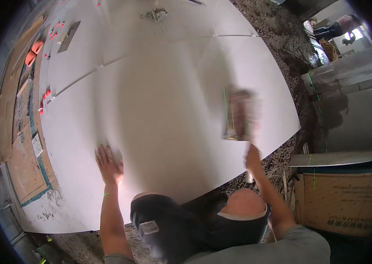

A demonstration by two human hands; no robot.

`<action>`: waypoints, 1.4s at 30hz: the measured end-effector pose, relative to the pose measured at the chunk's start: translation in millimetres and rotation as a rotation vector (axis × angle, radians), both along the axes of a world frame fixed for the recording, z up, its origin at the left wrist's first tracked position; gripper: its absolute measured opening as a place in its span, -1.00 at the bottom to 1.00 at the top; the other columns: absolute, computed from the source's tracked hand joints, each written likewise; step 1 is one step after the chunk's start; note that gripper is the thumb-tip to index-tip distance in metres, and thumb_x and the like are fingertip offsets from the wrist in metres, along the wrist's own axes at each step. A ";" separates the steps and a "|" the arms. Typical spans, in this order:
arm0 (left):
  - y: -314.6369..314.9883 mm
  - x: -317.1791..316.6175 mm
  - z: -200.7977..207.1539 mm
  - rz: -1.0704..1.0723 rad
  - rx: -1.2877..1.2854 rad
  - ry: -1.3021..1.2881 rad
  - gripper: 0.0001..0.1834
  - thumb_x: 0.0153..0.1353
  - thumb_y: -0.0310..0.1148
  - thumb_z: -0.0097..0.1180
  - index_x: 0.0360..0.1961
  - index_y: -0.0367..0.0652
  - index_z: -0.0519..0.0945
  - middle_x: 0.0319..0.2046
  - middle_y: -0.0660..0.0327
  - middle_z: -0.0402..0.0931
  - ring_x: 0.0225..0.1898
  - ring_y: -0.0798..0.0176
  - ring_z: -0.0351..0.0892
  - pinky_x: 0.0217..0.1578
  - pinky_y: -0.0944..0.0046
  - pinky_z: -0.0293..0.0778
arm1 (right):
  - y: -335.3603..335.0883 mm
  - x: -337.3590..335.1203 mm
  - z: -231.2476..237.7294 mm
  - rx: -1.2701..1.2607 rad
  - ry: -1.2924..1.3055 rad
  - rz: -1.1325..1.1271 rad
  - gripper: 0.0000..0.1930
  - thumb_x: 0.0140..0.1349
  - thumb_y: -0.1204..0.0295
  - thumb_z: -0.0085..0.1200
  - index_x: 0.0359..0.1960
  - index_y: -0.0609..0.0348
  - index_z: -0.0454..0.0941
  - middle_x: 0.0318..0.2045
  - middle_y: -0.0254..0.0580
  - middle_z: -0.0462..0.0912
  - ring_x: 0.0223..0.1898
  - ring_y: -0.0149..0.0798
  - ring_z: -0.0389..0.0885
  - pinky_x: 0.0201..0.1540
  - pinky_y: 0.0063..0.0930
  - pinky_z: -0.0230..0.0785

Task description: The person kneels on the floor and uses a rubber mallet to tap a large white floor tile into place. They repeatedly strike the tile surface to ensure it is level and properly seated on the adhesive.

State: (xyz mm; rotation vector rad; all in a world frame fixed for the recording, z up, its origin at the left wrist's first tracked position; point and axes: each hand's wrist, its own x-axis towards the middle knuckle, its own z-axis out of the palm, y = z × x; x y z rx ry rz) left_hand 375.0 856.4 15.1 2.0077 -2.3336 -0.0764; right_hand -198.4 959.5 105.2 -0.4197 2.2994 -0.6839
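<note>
A large white floor tile point(164, 114) spreads out in front of me. My left hand point(109, 165) rests flat on its near left part, fingers spread and nothing held. My right hand point(253, 159) is wrapped round the handle of a mallet point(238, 115) with a broad brown head. Motion blurs the mallet, which is over the right part of the tile; whether its head touches the surface I cannot tell. The handle's end sticks out below my fist. Along the tile's far joint sit small pale spacers point(100, 67), with red wedges point(46, 93) at its left end.
Beyond the joint, another white tile point(142, 33) carries a dirty rag-like lump point(156, 15) and a flat grey plate point(69, 36). Orange round tools point(34, 53) lie left. Rough mortar point(278, 39) borders the right. A cardboard box point(340, 202) stands near right; another person point(340, 27) is far right.
</note>
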 end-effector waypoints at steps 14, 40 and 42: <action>-14.6 7.7 -10.5 0.173 -0.039 0.028 -0.02 0.26 0.11 -0.02 0.48 -0.39 0.00 0.51 -0.23 -0.19 0.54 -0.24 -0.24 0.49 -0.16 -0.26 | -98.7 85.5 40.7 -0.080 0.511 0.604 -0.22 0.46 -0.23 -0.34 -0.21 0.39 0.61 -0.42 0.20 0.67 -0.31 0.15 0.65 -0.18 -0.03 0.47; 28.9 115.8 -2.9 0.769 0.063 -0.010 0.04 0.35 0.25 -0.17 0.49 -0.43 -0.14 0.54 -0.15 -0.28 0.57 -0.08 -0.36 0.52 0.00 -0.36 | -147.9 119.7 -63.0 -0.024 -0.071 0.877 -0.60 0.48 0.11 -0.20 -0.41 0.11 0.46 -0.64 -0.23 0.47 -0.62 -0.22 0.47 -0.60 -0.20 0.29; 83.7 148.4 2.7 0.945 0.092 -0.032 0.03 0.37 0.24 -0.20 0.48 -0.47 -0.13 0.52 -0.24 -0.26 0.56 -0.17 -0.35 0.52 -0.04 -0.35 | -89.6 123.7 -52.1 0.014 -0.158 0.818 -0.35 0.49 -0.11 -0.27 -0.62 0.17 0.36 -0.72 -0.26 0.38 -0.70 -0.29 0.39 -0.62 -0.26 0.24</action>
